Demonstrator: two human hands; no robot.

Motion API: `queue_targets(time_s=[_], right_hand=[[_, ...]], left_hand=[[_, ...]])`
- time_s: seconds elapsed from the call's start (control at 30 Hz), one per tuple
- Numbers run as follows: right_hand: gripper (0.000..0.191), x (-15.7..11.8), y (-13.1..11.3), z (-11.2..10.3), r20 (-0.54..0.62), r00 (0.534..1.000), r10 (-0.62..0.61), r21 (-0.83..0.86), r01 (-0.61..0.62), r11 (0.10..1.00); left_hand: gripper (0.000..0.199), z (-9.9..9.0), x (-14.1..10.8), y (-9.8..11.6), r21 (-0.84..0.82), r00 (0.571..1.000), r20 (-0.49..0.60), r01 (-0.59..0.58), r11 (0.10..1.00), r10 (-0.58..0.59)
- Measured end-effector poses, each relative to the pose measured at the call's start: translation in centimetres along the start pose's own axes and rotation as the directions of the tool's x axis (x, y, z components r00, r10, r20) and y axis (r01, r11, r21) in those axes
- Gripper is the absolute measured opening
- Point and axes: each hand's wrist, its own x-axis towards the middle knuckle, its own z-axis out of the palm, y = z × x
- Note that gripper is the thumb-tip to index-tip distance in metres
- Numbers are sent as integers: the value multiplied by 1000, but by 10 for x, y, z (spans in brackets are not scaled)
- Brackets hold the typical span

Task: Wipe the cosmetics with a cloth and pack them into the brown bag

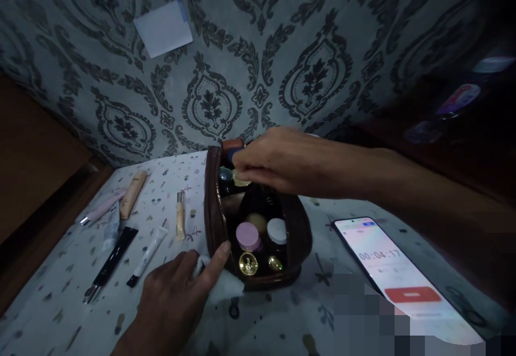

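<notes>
A brown zip-up makeup bag [213,200] stands open on the patterned sheet, packed with bottles and jars. My right hand [270,159] reaches into its far end, fingers closed beside a pale yellow cap [241,178]; whatever they grip is hidden. Beside the near left side of the bag, my left hand [173,289] is closed over a crumpled white tissue [228,285], its thumb lying against the rim. Inside the near part are a pink-lidded jar [247,235], a white-lidded jar [277,230] and two gold caps, the larger gold cap [248,264] being on the left.
Left of the bag lie several cosmetic tubes, including a black tube [115,259], a tan tube [133,193] and a small concealer tube [179,217]. A phone [387,264] showing a timer lies right. Behind is a patterned wall with a white card [164,29].
</notes>
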Motion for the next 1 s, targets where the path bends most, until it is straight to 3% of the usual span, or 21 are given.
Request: queue_targets(time_s=[0.13,0.27,0.43,0.63,0.8,0.9,1.0], right_hand=[[10,0,-2,23,90,996,-14,-62,20,998],[27,2,-7,41,174,983,-53,-120,74,990],[33,-6,-14,22,195,966,-169,-25,177,984],[29,-29,-6,-18,-110,988,-108,15,110,994],[23,-43,5,-35,-224,969,103,124,-76,989],[23,-51,13,-44,-388,906,169,175,-108,979],[18,-54,21,-49,-590,778,216,149,-157,976]], left_hand=[[80,0,0,1,9,1000,-1,4,1000,-4],[81,1,-1,1,19,1000,-2,-1,1000,1],[82,1,-6,1,9,999,28,17,1000,-17],[78,4,-9,-2,-8,1000,28,10,1000,-10],[77,11,-14,-3,14,1000,-1,-12,1000,13],[72,19,-18,-4,85,1000,-13,-4,996,5],[65,25,-20,-2,120,1000,-19,18,993,-16]])
